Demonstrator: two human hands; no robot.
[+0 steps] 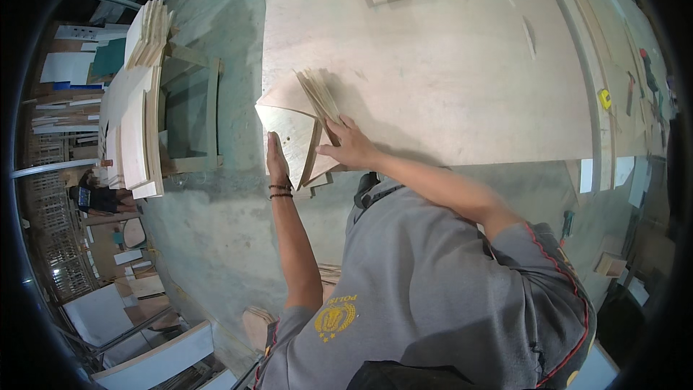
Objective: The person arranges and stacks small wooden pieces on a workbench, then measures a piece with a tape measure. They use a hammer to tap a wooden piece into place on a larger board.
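Workshop floor of bare concrete surrounds the big plywood worktop (pixel 447 65) where you stand, with offcuts scattered along its far edge and a wooden frame (pixel 189 112) stacked with curved panels off to your left. At the worktop's near corner sits a stack of fan-shaped plywood pieces (pixel 292 112), standing on edge and leaning, their points aimed toward you. Your left hand (pixel 276 160) lies flat against the stack's outer face, fingers extended, not closed around anything. Your right hand (pixel 351 146) presses open-palmed on the other side, fingertips on the inner sheets; whether the thumb hooks an edge is hard to tell. The stack's long axis runs away from you, between both hands, the left slightly nearer.
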